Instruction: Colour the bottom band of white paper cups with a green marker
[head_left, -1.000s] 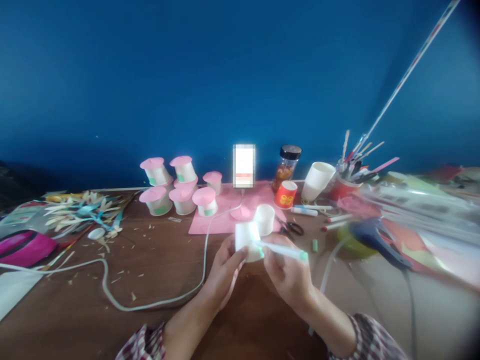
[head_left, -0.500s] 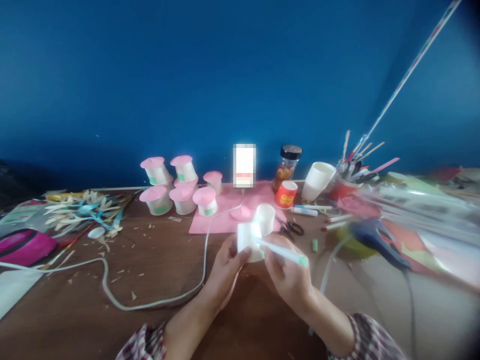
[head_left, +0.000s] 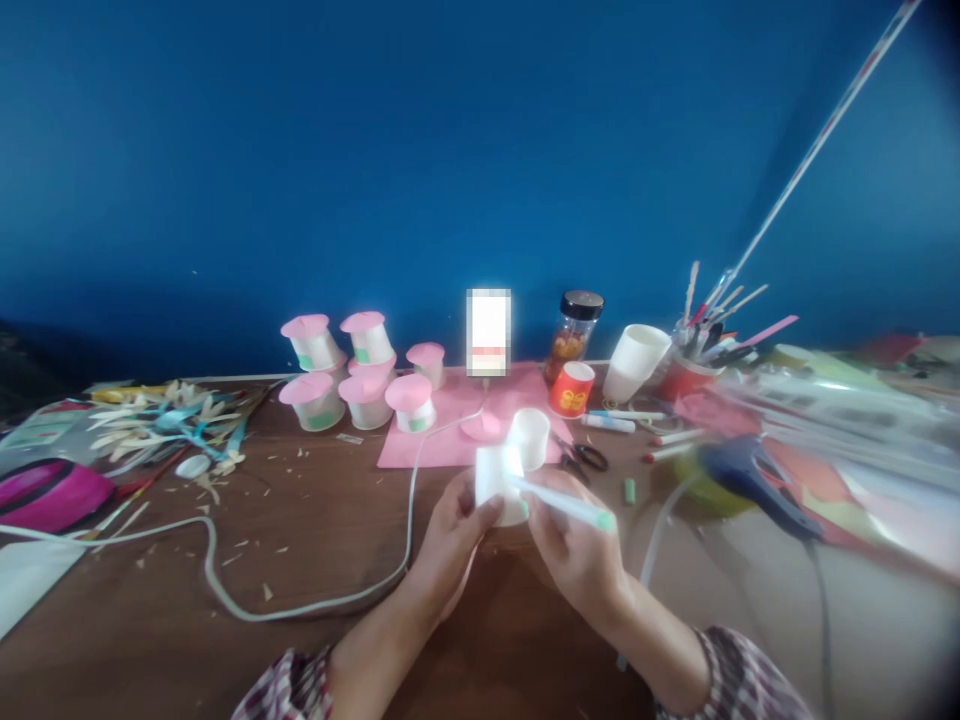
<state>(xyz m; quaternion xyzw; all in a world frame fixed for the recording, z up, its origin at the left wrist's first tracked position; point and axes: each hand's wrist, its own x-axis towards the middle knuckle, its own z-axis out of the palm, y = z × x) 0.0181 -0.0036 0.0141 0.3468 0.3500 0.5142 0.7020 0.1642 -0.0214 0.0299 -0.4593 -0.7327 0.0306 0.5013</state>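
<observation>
Left hand (head_left: 450, 540): fingers grasping white, round paper cup (head_left: 493, 482)
Right hand (head_left: 581, 550): fingers grasping slim white, green-ended marker (head_left: 567, 503), cup's three o'clock

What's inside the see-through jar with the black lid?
Orange-brown bits show inside the clear jar with the black lid; they're too blurry to name. Part of its bottom hides behind the red cup with yellow marks, so that part is covered.

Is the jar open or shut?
Shut: the black lid sits on top of the jar. Whether it is screwed tight, I cannot tell.
</observation>
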